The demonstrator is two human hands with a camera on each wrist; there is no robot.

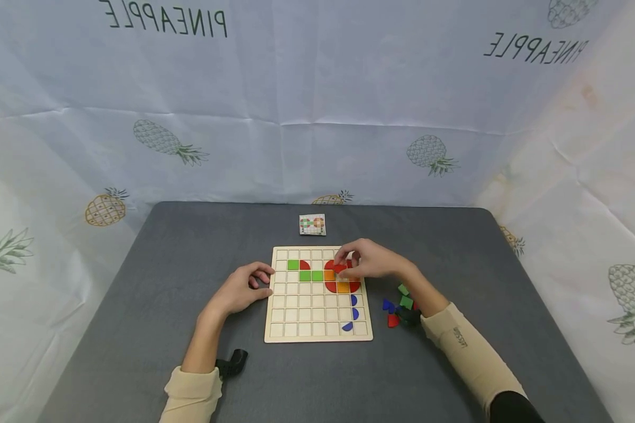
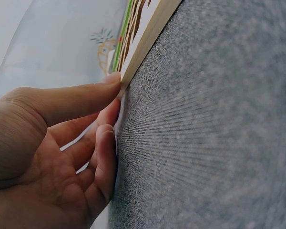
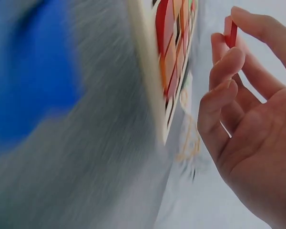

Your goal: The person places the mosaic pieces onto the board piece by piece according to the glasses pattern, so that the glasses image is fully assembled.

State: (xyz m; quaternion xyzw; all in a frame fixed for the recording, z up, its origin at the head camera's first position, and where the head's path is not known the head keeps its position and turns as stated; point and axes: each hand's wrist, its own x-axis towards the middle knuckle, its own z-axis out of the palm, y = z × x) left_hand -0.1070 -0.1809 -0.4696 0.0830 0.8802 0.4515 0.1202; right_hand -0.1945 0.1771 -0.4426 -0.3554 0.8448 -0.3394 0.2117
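Observation:
My right hand (image 1: pixel 369 258) is over the upper right part of a square wooden grid board (image 1: pixel 298 318). It pinches a small red tile (image 3: pixel 233 34) between thumb and index finger, above the board in the right wrist view. Below it, red and orange tiles (image 1: pixel 343 288) form a rounded cluster, partly hidden by the fingers. My left hand (image 1: pixel 241 288) lies at the board's left edge, thumb and fingertips against it. Green squares (image 1: pixel 311 275) and a red quarter-round tile (image 1: pixel 304 265) sit in the upper rows.
Blue half-round tiles (image 1: pixel 355 314) lie in the lower right cells. Loose green, blue and red tiles (image 1: pixel 393 321) are heaped right of the board, beside the right wrist. A printed pattern card (image 1: pixel 312 224) lies behind the board on the grey table (image 1: pixel 201 235).

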